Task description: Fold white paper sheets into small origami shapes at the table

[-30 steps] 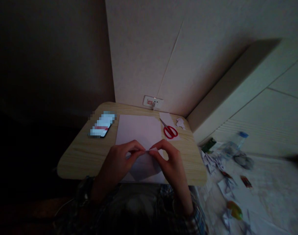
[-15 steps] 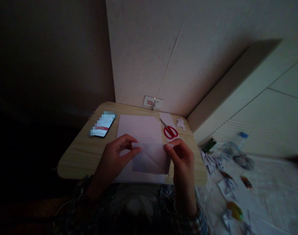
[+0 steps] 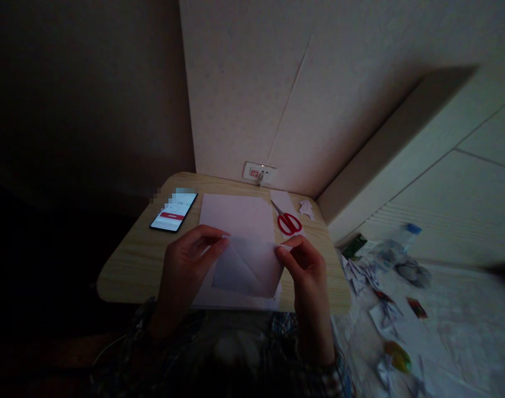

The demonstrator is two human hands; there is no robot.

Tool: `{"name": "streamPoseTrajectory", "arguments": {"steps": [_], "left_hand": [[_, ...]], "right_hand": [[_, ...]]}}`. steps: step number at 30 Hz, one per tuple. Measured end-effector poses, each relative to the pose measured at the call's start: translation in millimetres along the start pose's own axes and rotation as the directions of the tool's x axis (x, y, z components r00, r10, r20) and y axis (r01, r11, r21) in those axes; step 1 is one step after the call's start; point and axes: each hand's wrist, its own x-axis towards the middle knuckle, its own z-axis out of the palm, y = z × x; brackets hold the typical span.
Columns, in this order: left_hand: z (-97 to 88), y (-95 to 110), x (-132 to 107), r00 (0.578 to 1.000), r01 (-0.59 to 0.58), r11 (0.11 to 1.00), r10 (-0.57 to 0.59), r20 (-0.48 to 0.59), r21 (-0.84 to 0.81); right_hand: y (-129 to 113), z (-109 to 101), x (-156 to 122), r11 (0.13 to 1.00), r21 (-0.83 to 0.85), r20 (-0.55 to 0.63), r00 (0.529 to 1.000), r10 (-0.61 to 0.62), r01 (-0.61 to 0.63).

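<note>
Left hand [image 3: 189, 260] and right hand [image 3: 308, 268] each pinch one upper corner of small creased sheet [image 3: 246, 270], thumb against finger. Sheet spans between hands, over larger white paper [image 3: 238, 213], near front edge of surface [image 3: 131, 271]. Wood grain shows from left hand out to left edge; narrower strip right of right hand. Phone [image 3: 176, 214] near far left edge, lit. Red-handled scissors [image 3: 289, 223] just beyond right hand, partly on paper strip [image 3: 282, 199]. Folded scrap [image 3: 306, 209] near far right corner. Wall socket [image 3: 259, 173] behind. Room dim.
</note>
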Motion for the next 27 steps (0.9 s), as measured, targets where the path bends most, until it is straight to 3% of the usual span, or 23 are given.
{"name": "streamPoseTrajectory", "arguments": {"steps": [8,11,14,17,20,27], "left_hand": [[-1.2,2,0,1.000,-0.024,0.999,0.023,0.005,0.038],[-1.5,3,1,0.996,-0.083,0.986,0.079,0.032,0.147],[1.3,2,2,0.981,-0.175,0.948,0.145,0.127,0.267],[4.9,1,1,0.960,-0.220,0.939,0.160,0.229,0.263],[6.6,-3,1,0.956,-0.221,0.949,0.166,0.244,0.223],[10.0,-3,-2,0.938,-0.272,0.926,0.194,0.288,0.261]], "right_hand": [[2,-5,2,0.996,-0.088,0.096,0.995,-0.016,0.025],[-1,-2,2,0.974,-0.210,0.173,0.984,-0.049,0.085],[-5,7,1,0.949,-0.279,0.257,0.964,-0.071,0.144],[-8,15,-1,0.950,-0.289,0.225,0.973,-0.057,0.122],[-8,16,-2,0.964,-0.257,0.162,0.987,-0.020,0.061],[-7,14,0,0.971,-0.217,0.221,0.974,-0.046,0.095]]}}
